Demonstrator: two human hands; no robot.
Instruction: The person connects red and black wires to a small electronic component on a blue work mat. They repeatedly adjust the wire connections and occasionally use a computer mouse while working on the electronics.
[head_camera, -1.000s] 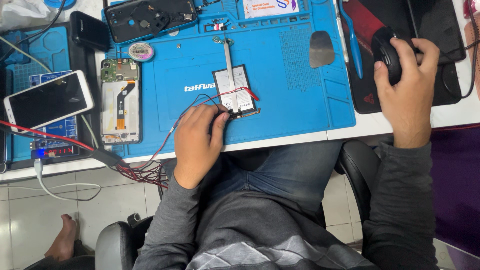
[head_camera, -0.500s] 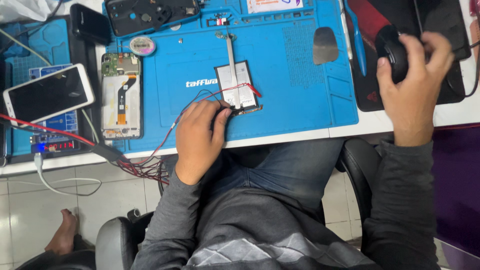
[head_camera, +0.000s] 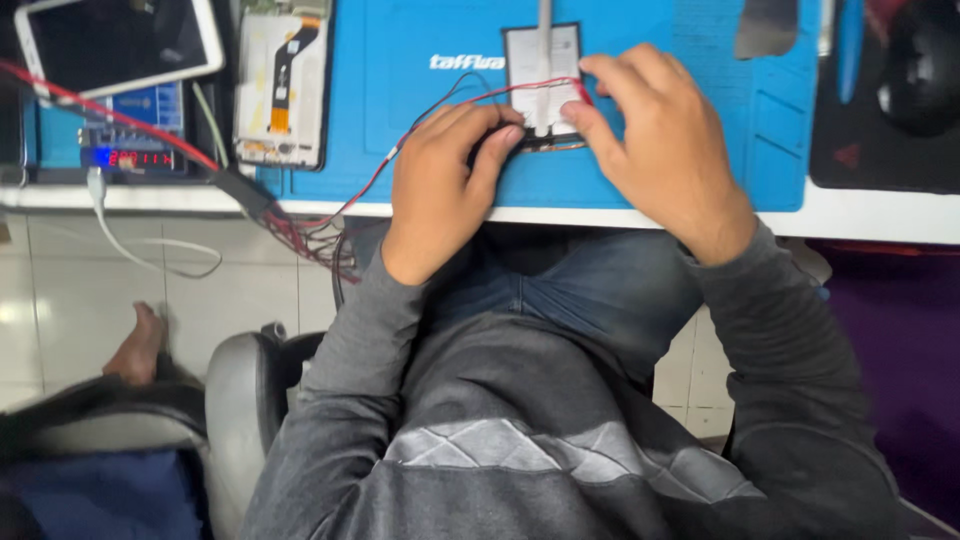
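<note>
The right hand (head_camera: 665, 140) is now brought onto the small white rectangular phone battery (head_camera: 541, 75) on the blue silicone work mat (head_camera: 400, 140); a second ago it was resting on the black computer mouse (head_camera: 922, 70) at the far right, which is now left alone. The fingers are curled loosely over the battery's right edge, not clamped. The left hand (head_camera: 445, 180) is kept at the battery's lower edge, its fingertips pressed together on the ends of the thin red and black leads (head_camera: 400, 150). Both hands are thus committed to the lead contact. The view is shifted closer. On the white surface (head_camera: 860, 225), an opened white phone frame (head_camera: 283, 85) is noted left of the mat, with a white tablet (head_camera: 120, 45) beyond. Pale floor tiles (head_camera: 60, 290), a grey chair arm (head_camera: 235, 390) and a bare foot (head_camera: 140, 345) are seen below.
</note>
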